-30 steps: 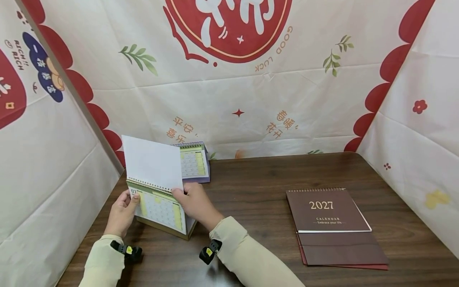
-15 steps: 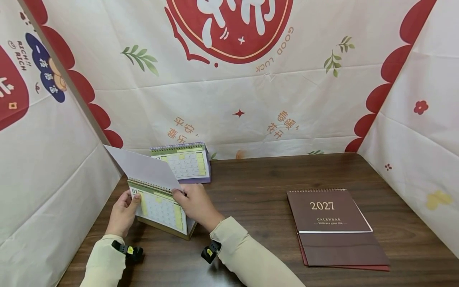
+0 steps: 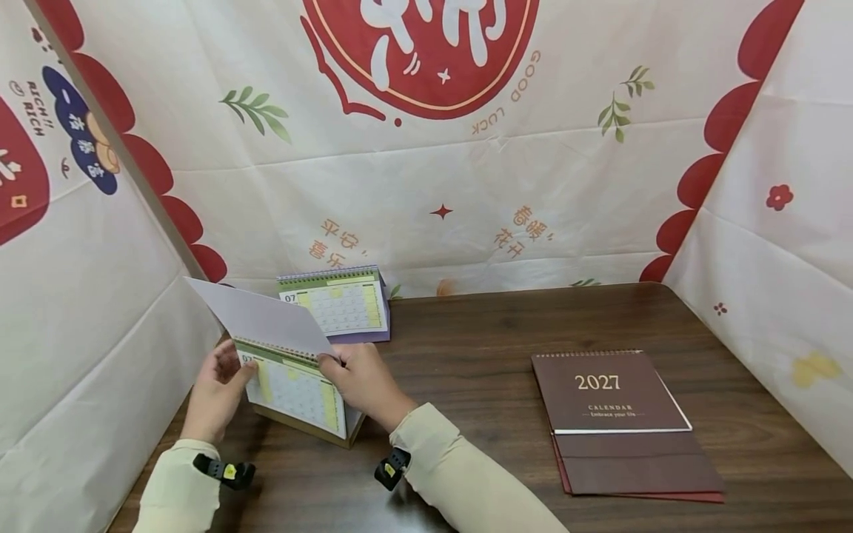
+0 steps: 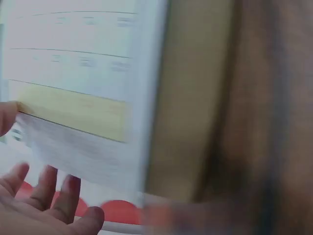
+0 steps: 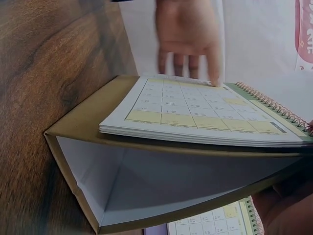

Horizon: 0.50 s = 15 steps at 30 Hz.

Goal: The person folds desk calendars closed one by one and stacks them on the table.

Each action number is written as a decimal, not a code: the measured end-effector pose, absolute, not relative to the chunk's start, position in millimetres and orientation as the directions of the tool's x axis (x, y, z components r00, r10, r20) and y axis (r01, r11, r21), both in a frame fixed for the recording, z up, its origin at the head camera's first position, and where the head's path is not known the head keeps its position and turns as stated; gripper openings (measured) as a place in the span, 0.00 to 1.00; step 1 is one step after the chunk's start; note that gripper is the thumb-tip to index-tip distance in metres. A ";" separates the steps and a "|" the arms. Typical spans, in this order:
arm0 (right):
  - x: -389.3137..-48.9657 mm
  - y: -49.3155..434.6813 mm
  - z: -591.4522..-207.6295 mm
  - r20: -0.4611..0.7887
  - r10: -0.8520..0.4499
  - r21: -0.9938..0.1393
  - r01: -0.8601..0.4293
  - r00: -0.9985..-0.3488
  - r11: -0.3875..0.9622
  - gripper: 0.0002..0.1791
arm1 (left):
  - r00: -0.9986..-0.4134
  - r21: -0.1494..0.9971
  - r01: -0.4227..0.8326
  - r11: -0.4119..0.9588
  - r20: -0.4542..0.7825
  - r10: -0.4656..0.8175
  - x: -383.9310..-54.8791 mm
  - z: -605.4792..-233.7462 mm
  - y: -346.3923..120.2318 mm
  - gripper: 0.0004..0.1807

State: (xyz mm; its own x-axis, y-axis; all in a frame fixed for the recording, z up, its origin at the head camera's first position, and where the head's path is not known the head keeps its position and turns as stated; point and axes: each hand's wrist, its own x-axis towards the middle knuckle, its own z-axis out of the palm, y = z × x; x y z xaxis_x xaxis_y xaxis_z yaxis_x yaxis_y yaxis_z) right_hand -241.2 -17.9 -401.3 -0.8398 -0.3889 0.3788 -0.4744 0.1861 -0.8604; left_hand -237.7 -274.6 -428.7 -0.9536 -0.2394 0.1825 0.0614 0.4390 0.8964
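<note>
A desk calendar (image 3: pixel 293 392) with a green header and an olive base stands tilted at the left of the table. My right hand (image 3: pixel 366 381) grips its upper right corner by the spiral, thumb in front and fingers behind. A white page (image 3: pixel 266 311) slants up and back from the spiral. At the calendar's left edge is my left hand (image 3: pixel 216 392), its thumb touching the front page. In the left wrist view the fingers (image 4: pixel 46 188) of that hand are spread beside the page, apart from it. The right wrist view shows the calendar's hollow stand (image 5: pixel 161 176) from the side.
A second desk calendar (image 3: pixel 346 307) with a purple base stands behind, near the back cloth. To the right, a brown 2027 calendar (image 3: pixel 609 392) lies on the wooden table (image 3: pixel 466 414). Printed cloth (image 3: pixel 426 170) closes off the back and both sides.
The white page has swung from upright to leaning back and left, uncovering more of the rear calendar. My left fingers have loosened and the hand has shifted slightly left. The right hand keeps its grip.
</note>
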 end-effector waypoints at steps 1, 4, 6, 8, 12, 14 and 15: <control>-241.0 -18.0 -401.3 0.377 -0.392 -0.860 -0.474 -0.839 0.188 0.14 | -0.949 0.901 0.076 0.426 0.197 -0.247 -237.9 -420.9 -275.2 0.34; -240.6 -18.1 -401.4 0.375 -0.385 -0.864 -0.469 -0.843 0.185 0.13 | -0.928 0.940 0.138 0.311 0.232 -0.290 -240.7 -392.6 -274.8 0.33; -240.2 -18.1 -401.5 0.375 -0.383 -0.863 -0.469 -0.844 0.189 0.14 | -0.910 0.963 0.214 0.162 0.257 -0.325 -241.7 -371.5 -273.4 0.29; -240.1 -18.5 -401.5 0.377 -0.383 -0.860 -0.472 -0.843 0.193 0.14 | -0.891 0.952 0.306 0.009 0.290 -0.350 -240.1 -351.5 -271.5 0.25; -240.1 -19.0 -401.5 0.382 -0.389 -0.856 -0.479 -0.839 0.193 0.14 | -0.851 0.856 0.479 -0.192 0.401 -0.339 -232.5 -320.2 -268.4 0.18; -240.3 -19.1 -401.6 0.385 -0.385 -0.858 -0.479 -0.839 0.185 0.14 | -0.831 0.813 0.534 -0.234 0.452 -0.324 -227.5 -309.7 -267.9 0.17; -240.3 -19.3 -401.5 0.385 -0.386 -0.860 -0.478 -0.838 0.179 0.14 | -0.822 0.800 0.552 -0.237 0.472 -0.319 -224.7 -305.7 -268.3 0.17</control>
